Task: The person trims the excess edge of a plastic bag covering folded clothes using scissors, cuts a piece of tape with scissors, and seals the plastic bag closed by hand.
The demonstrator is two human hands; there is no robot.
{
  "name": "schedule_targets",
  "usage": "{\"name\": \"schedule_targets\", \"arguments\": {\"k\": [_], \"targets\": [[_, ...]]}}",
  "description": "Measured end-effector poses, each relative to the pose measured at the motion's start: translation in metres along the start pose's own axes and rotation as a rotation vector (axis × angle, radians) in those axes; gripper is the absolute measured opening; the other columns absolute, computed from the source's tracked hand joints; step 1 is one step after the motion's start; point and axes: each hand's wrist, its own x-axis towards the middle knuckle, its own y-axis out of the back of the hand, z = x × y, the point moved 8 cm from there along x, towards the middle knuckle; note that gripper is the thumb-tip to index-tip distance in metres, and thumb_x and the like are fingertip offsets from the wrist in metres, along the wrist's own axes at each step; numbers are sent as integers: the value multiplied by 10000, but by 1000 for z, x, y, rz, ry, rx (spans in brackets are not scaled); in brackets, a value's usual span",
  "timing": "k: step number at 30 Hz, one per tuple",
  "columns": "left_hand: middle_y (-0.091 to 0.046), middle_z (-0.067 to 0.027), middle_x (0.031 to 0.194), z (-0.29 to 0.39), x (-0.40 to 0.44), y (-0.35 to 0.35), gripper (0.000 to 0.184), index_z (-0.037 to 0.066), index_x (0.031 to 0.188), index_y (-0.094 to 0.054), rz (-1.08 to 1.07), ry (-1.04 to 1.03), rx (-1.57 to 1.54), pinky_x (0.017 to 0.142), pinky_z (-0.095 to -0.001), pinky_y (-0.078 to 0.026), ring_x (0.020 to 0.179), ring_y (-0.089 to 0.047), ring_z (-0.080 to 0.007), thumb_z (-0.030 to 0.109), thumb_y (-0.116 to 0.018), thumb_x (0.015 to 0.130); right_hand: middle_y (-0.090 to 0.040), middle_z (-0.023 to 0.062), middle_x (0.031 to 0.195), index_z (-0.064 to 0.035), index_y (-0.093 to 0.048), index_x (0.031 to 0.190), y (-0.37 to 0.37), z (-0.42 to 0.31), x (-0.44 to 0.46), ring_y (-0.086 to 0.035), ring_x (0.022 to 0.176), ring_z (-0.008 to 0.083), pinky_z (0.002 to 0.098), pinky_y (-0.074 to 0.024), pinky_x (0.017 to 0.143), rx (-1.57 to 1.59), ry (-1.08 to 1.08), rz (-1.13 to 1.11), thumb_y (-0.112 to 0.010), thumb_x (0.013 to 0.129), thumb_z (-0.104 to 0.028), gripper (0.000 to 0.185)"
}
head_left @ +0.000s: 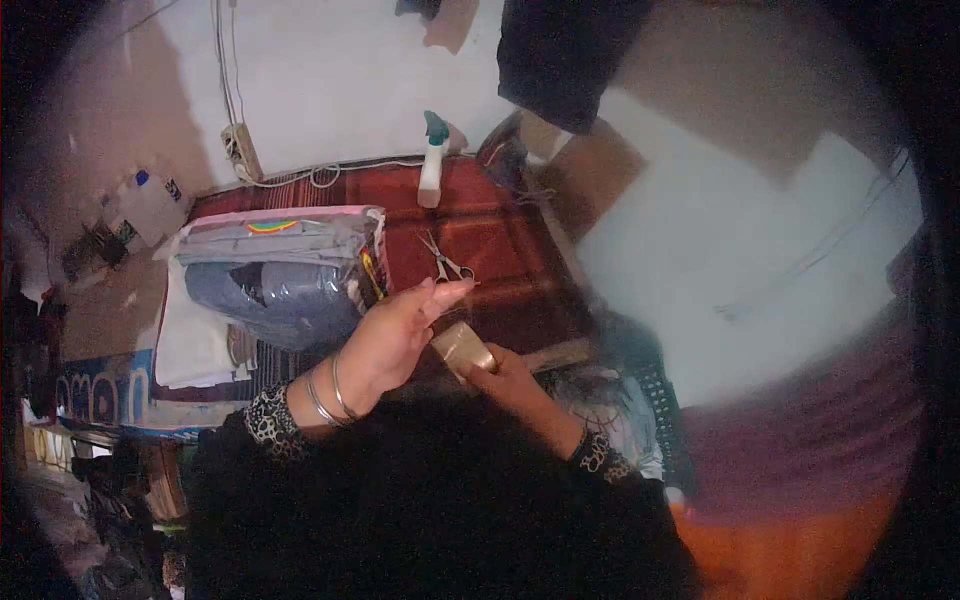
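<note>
My right hand [512, 388] grips a shiny beige roll that looks like packing tape [463, 347], held low in front of my body. Just left of it and a little higher is my left hand [398, 335], its fingers stretched out toward the right and nothing visible in them. Whether a strip runs from the roll to the left hand cannot be made out. Beyond the left fingertips a pair of scissors [447, 266] lies on the red checked cloth [505, 245], blades spread slightly. To the left, folded clothes in clear plastic [300, 290] rest on the table.
A white spray bottle [431, 170] with a green head stands near the wall. Behind the clothes, a power strip [240, 150] hangs with a trailing white cable. Dark fabric [555, 60] hangs at the top. More plastic-wrapped items [610, 410] sit beside my right forearm.
</note>
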Motion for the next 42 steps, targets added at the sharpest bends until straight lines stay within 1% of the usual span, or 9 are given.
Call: {"name": "schedule_targets", "arguments": {"k": [4,6,12,16,18,33,36,40,42], "targets": [[-470,-76,1418,5,0,5,542,78,1349,-500,-2,66,-96,1137,-427,-101,1381,-303,-167,451,-309,1005,-678,120,934,-21,-640,1062,15,-10,-4,-660,847,230,372,-510,780,-17,88,102,-672,849,-346,390],[-361,-65,1498,4,-1,-4,729,114,1394,-454,-219,117,-301,1135,-462,-19,1418,-208,-162,644,-244,939,-676,124,949,-16,-642,1061,22,-22,-11,-660,844,229,370,-516,759,-143,95,165,-690,837,-332,390],[-242,-79,1551,13,-14,-16,1020,89,1484,-273,-501,90,-418,1151,-428,-83,1427,-191,-205,836,-243,790,-682,129,947,-6,-642,1077,25,-33,-20,-659,864,210,337,-524,771,-24,112,122,-733,810,-291,402],[-236,-84,1553,14,-12,-17,1045,81,1489,-246,-500,56,-426,1155,-417,-104,1426,-194,-205,846,-249,778,-682,125,937,-6,-643,1082,26,-36,-17,-657,868,199,331,-524,783,-17,61,96,-740,806,-283,402],[-236,-82,1553,16,-11,-18,1060,85,1487,-256,-488,14,-401,1151,-417,-107,1424,-202,-203,861,-237,765,-652,34,891,6,-635,1036,23,-41,-16,-587,802,100,276,-488,713,103,99,90,-719,835,-241,330],[-233,-76,1556,13,-11,-22,1127,93,1493,-242,-467,-8,-351,1144,-427,-72,1434,-183,-234,907,-223,715,-652,21,897,-9,-627,1039,20,-12,-1,-586,792,92,270,-491,703,114,110,115,-709,857,-243,308],[-208,-92,1563,15,-11,-26,1120,87,1497,-225,-471,-18,-328,1149,-437,-36,1440,-165,-263,900,-210,726,-647,10,884,-16,-628,1027,23,-26,-4,-584,787,95,272,-486,706,-31,107,107,-711,854,-231,288],[-170,-119,1569,15,-13,-34,1121,86,1505,-189,-515,-50,-269,1152,-450,-26,1443,-149,-280,897,-196,732,-644,21,877,-19,-626,1016,25,-7,8,-585,807,103,281,-480,720,97,138,110,-673,882,-252,273],[-142,-144,1569,13,-18,-42,1098,72,1507,-160,-554,-75,-80,1158,-449,-32,1446,-132,-291,875,-173,760,-672,94,934,-16,-627,1068,33,24,37,-635,823,200,352,-511,755,263,75,81,-652,875,-346,384]]}}
